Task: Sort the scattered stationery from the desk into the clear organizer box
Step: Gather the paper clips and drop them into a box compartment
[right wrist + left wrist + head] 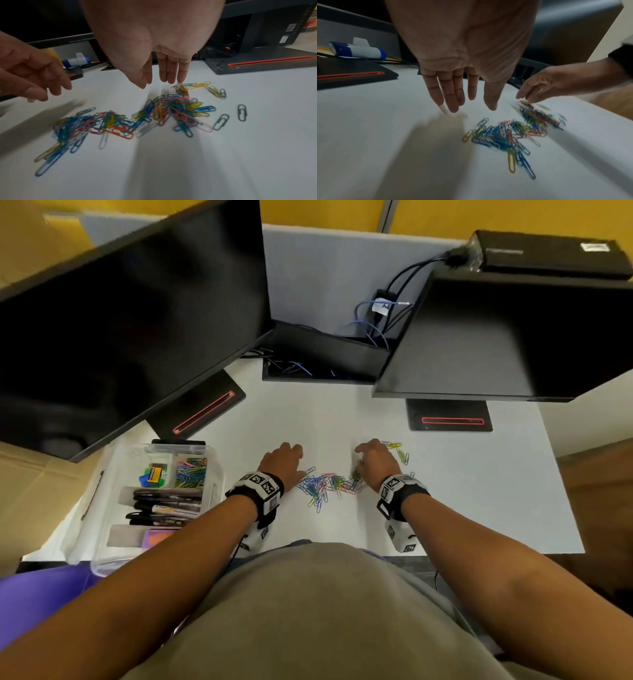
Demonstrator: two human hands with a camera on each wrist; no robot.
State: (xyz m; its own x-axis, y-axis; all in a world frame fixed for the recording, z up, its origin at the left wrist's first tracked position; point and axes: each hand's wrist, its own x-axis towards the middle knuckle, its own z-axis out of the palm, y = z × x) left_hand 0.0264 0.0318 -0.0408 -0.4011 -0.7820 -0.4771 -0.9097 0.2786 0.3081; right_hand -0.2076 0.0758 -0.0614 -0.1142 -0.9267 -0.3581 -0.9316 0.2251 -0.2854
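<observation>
Nearest the person, a loose heap of coloured paper clips lies on the white desk between the 2 wrists, spread in a band from left to right. A few stray clips lie apart at the right edge of the heap, among them 2 grey ones and a short yellow string beyond the right hand.

The left hand hovers at the left end of the heap with palm down, its fingers straight and slightly spread, holding nothing; in the left wrist view the tips are just above the desk and apart from the clips. The right hand is at the right end of the heap with fingers extended downward and close together. One fingertip touches a small tangle of clips at the far side of the heap; whether any clip is pinched cannot be told.

To the left, well apart from the heap, stands the clear organizer box. Its far right compartment already holds coloured clips, a middle compartment holds black pens, and another holds small green and blue items.

Farther back, 2 dark monitors stand on black bases with red slots, and cables run behind them.
</observation>
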